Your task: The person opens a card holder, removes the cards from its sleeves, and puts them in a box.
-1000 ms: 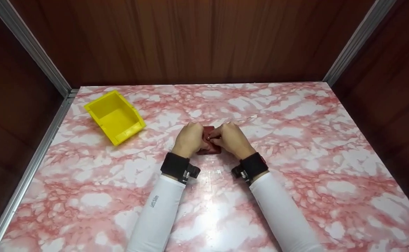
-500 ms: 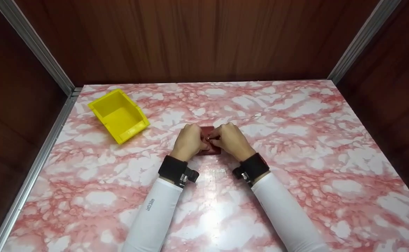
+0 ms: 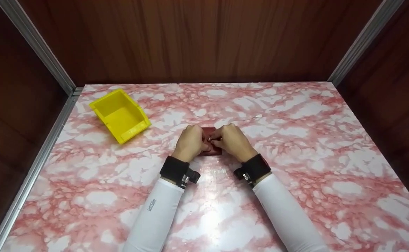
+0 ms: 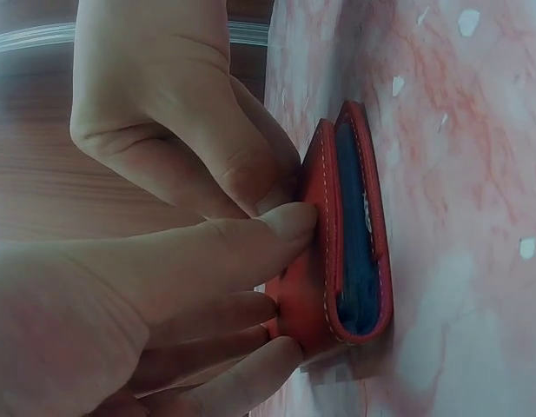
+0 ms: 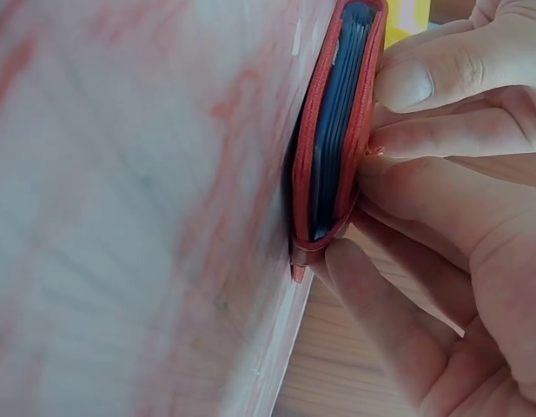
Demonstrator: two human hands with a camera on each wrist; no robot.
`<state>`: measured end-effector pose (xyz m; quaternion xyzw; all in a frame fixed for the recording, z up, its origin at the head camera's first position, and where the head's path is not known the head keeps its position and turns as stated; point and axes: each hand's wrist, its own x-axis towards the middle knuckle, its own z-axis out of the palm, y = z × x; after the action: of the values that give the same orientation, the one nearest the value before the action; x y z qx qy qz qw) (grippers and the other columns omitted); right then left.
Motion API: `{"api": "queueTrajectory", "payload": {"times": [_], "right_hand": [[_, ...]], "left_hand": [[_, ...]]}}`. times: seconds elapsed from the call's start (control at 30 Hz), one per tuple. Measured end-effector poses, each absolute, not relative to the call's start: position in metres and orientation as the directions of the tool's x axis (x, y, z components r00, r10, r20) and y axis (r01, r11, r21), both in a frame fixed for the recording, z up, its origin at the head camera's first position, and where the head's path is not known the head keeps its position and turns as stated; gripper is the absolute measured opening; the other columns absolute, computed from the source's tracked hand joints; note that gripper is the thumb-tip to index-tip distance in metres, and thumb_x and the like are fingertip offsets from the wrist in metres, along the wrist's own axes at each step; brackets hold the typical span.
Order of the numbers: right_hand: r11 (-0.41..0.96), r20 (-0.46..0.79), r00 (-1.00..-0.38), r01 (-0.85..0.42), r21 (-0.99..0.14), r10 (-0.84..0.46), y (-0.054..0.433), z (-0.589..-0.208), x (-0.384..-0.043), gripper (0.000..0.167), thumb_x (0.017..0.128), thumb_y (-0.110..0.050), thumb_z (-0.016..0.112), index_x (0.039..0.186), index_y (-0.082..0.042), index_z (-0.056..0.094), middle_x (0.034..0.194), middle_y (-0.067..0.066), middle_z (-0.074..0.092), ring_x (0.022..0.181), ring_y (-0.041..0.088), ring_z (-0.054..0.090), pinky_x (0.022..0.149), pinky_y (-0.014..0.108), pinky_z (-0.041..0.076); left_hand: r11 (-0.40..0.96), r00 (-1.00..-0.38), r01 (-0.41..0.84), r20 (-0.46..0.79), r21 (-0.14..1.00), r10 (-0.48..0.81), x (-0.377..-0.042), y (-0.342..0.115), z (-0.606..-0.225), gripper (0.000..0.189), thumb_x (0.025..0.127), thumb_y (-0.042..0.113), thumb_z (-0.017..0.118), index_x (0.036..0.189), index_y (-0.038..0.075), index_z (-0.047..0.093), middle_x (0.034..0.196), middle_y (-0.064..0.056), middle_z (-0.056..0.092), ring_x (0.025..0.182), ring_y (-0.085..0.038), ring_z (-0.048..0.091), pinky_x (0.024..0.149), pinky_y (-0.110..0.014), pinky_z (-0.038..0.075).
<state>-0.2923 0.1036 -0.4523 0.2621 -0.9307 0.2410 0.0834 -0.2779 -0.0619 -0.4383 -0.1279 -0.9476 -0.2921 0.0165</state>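
A small red leather card wallet point(image 3: 208, 151) lies flat on the table between both hands. White stitching runs along its edge, and dark blue card sleeves point(image 5: 340, 130) show inside its open side. My left hand point(image 3: 189, 141) grips the wallet's left side, the thumb point(image 4: 289, 222) pressing on its top face and the other fingers at its folded edge. From the right, my right hand point(image 3: 235, 140) has thumb and forefinger brought together at the wallet's closing strap, beside a small shiny metal snap point(image 3: 209, 139). The fingers hide most of the strap.
A yellow plastic bin point(image 3: 131, 132) stands at the back left of the pink and white marbled table point(image 3: 295, 147). Dark wood-grain panels point(image 3: 204, 42) rise behind it and on both sides, with metal rails at the corners.
The head view has shifted slightly. Both hands keep almost the same hold on the wallet, with only small finger movement around the snap.
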Motion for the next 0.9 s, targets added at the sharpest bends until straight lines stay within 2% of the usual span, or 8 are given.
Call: {"api": "queueTrajectory", "payload": {"times": [0.33,0.5,0.63,0.7,0.8,0.9], "right_hand": [[0.747,0.282,-0.842,-0.538,-0.389,-0.46,0.098,-0.446,-0.291,0.01,0.075,-0.01,0.072,0.08,-0.017,0.076,0.075,-0.003,0.072,0.062,0.005,0.062,0.057,0.021,0.051],[0.763,0.247,-0.848,-0.529,-0.37,-0.469,0.098,-0.44,-0.292,0.009,0.077,-0.012,0.071,0.083,-0.017,0.076,0.077,-0.004,0.072,0.064,0.007,0.06,0.057,0.023,0.049],[0.836,0.261,-0.899,-0.428,-0.344,-0.353,0.097,-0.429,-0.289,0.007,0.079,-0.017,0.071,0.084,-0.014,0.075,0.081,-0.001,0.072,0.07,0.012,0.064,0.063,0.029,0.053],[0.868,0.286,-0.92,-0.36,-0.342,-0.268,0.094,-0.424,-0.287,0.007,0.079,-0.018,0.071,0.078,-0.012,0.073,0.078,0.0,0.071,0.069,0.015,0.065,0.062,0.033,0.053],[0.893,0.285,-0.941,-0.281,-0.352,-0.184,0.086,-0.419,-0.284,0.015,0.077,-0.021,0.071,0.067,-0.01,0.067,0.069,0.002,0.068,0.063,0.018,0.062,0.057,0.034,0.051],[0.911,0.212,-0.967,-0.213,-0.353,-0.143,0.076,-0.421,-0.282,0.021,0.076,-0.024,0.073,0.067,-0.008,0.062,0.066,0.005,0.064,0.059,0.019,0.058,0.053,0.034,0.048]], "left_hand": [[0.789,-0.965,0.256,0.105,0.559,0.239,-0.276,-0.066,-0.435,0.023,0.06,0.018,0.084,0.058,0.009,0.063,0.058,0.001,0.062,0.054,-0.013,0.051,0.049,-0.025,0.041],[0.766,-0.973,0.21,0.056,0.607,0.223,-0.28,-0.073,-0.43,0.016,0.067,0.018,0.081,0.068,0.008,0.069,0.07,-0.001,0.067,0.061,-0.013,0.054,0.054,-0.024,0.043],[0.744,-0.993,0.109,0.044,0.659,0.107,-0.284,-0.08,-0.429,0.017,0.071,0.018,0.077,0.083,0.007,0.072,0.083,-0.005,0.069,0.073,-0.017,0.059,0.066,-0.029,0.048],[0.737,-0.998,0.065,0.041,0.673,0.05,-0.285,-0.081,-0.43,0.022,0.071,0.019,0.076,0.089,0.006,0.072,0.085,-0.006,0.069,0.077,-0.019,0.06,0.07,-0.031,0.049],[0.737,-1.0,-0.009,0.001,0.676,-0.013,-0.284,-0.08,-0.433,0.019,0.07,0.021,0.076,0.082,0.006,0.072,0.078,-0.005,0.069,0.073,-0.02,0.063,0.067,-0.031,0.052],[0.75,-0.997,-0.076,-0.052,0.657,-0.055,-0.284,-0.077,-0.437,0.016,0.069,0.023,0.077,0.069,0.009,0.069,0.073,-0.003,0.068,0.068,-0.019,0.063,0.061,-0.029,0.051]]}}
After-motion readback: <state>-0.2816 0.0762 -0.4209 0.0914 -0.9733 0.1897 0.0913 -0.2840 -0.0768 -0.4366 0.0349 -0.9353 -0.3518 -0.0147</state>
